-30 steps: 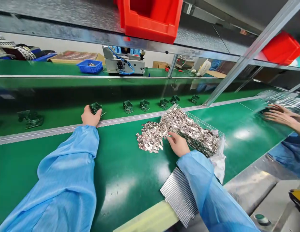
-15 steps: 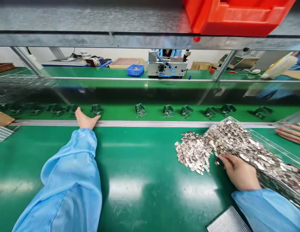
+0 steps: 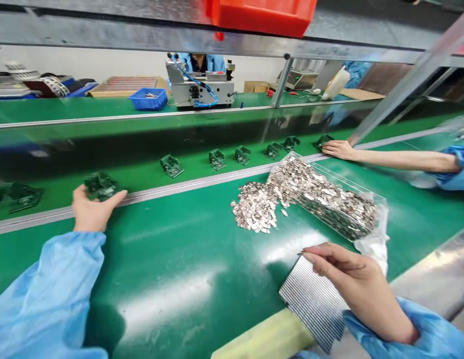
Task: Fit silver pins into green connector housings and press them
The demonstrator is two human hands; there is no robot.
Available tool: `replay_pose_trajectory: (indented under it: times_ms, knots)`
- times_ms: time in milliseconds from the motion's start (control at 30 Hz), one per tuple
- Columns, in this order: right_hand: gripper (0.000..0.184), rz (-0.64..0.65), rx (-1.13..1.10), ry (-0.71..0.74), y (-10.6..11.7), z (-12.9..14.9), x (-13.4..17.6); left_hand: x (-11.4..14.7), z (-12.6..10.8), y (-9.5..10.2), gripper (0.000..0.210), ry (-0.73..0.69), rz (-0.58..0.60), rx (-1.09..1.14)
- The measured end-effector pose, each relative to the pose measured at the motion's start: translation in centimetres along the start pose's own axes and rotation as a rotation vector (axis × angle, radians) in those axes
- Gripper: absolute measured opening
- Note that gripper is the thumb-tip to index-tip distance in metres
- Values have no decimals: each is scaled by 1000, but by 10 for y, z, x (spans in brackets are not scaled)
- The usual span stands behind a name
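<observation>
My left hand [image 3: 92,209] is at the belt's edge on the left, thumb and fingers closed around the sides of a green circuit board assembly [image 3: 102,185]. My right hand [image 3: 353,281] is pinched at lower right, a small metal piece [image 3: 302,253] just showing at its fingertips. Just under that hand lies a ribbed silver block [image 3: 310,294] of narrow parallel strips. A heap of small shiny metal pieces [image 3: 256,207] lies on the green table, spilling from the open end of a clear tray [image 3: 329,219] full of them.
More green board assemblies [image 3: 217,158] stand in a row along the green belt [image 3: 194,172]. At right, a co-worker's hand [image 3: 339,148] touches one. A pale yellow strip [image 3: 265,336] lies at the front. Overhead runs a metal shelf with a red bin [image 3: 265,15].
The view has turned right. My left hand has closed around a board assembly. My right hand has come away from the heap toward the ribbed block. The co-worker's hand now reaches a board.
</observation>
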State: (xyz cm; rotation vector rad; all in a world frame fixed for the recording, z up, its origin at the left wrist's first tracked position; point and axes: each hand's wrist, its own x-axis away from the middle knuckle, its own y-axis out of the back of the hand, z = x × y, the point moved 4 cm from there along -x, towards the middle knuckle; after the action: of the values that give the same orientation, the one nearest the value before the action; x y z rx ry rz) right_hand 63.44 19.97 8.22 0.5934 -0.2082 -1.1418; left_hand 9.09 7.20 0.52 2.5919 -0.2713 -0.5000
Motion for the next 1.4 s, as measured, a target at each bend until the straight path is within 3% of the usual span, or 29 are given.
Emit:
replay_pose_trajectory:
  times_ms: [133, 233, 300, 400, 567, 700, 1067, 1233, 1400]
  knots:
    - [25, 7, -120, -4, -13, 5, 22, 145, -74, -46, 82, 35, 528, 430]
    - [20, -24, -180, 40, -18, 3, 37, 253, -128, -63, 75, 54, 954, 624]
    - [17, -84, -220, 38, -16, -2, 49, 304, -153, -66, 67, 94, 1162, 736]
    - [15, -159, -245, -49, -12, -16, 67, 349, -172, -69, 60, 186, 1376, 863]
    - [17, -172, -275, -173, -18, -32, 88, 373, -176, -73, 62, 113, 1482, 910]
    - [15, -184, -313, -177, -30, -34, 92, 375, -174, -72, 66, 33, 1460, 901]
    - [13, -276, -308, -156, -46, -37, 93, 377, -173, -71, 57, 2, 1472, 941]
    - [15, -339, -275, -168, -49, -36, 96, 377, -168, -70, 41, -118, 1484, 899]
    - [16, -353, -292, -147, -51, -33, 98, 374, -167, -67, 31, -235, 1397, 840]
